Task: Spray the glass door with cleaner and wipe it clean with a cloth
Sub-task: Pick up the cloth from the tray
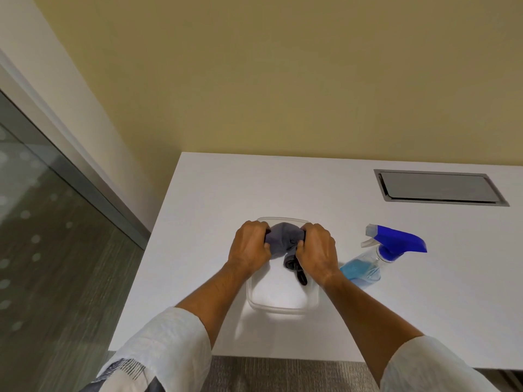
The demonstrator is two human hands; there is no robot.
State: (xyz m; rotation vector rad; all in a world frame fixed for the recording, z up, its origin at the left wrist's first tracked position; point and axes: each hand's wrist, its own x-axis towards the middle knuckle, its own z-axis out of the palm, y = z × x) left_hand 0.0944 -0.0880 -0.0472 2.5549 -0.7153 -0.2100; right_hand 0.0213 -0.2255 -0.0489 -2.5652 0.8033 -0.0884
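A grey cloth point(283, 239) is bunched between both hands above a clear plastic tub point(283, 308) on the white table point(215, 188). My left hand point(250, 246) grips its left side and my right hand point(317, 250) grips its right side. A dark twisted end of the cloth point(297, 271) hangs down into the tub. A spray bottle point(379, 254) with a blue trigger head and blue liquid lies tilted on the table, just right of my right hand. The glass door point(42, 236) with frosted dots stands at the left, away from both hands.
A grey metal cable hatch point(438, 188) is set into the table at the back right. A yellow wall runs behind the table. The door's metal frame point(93, 182) slants beside the table's left edge. Grey carpet lies below the table's front edge.
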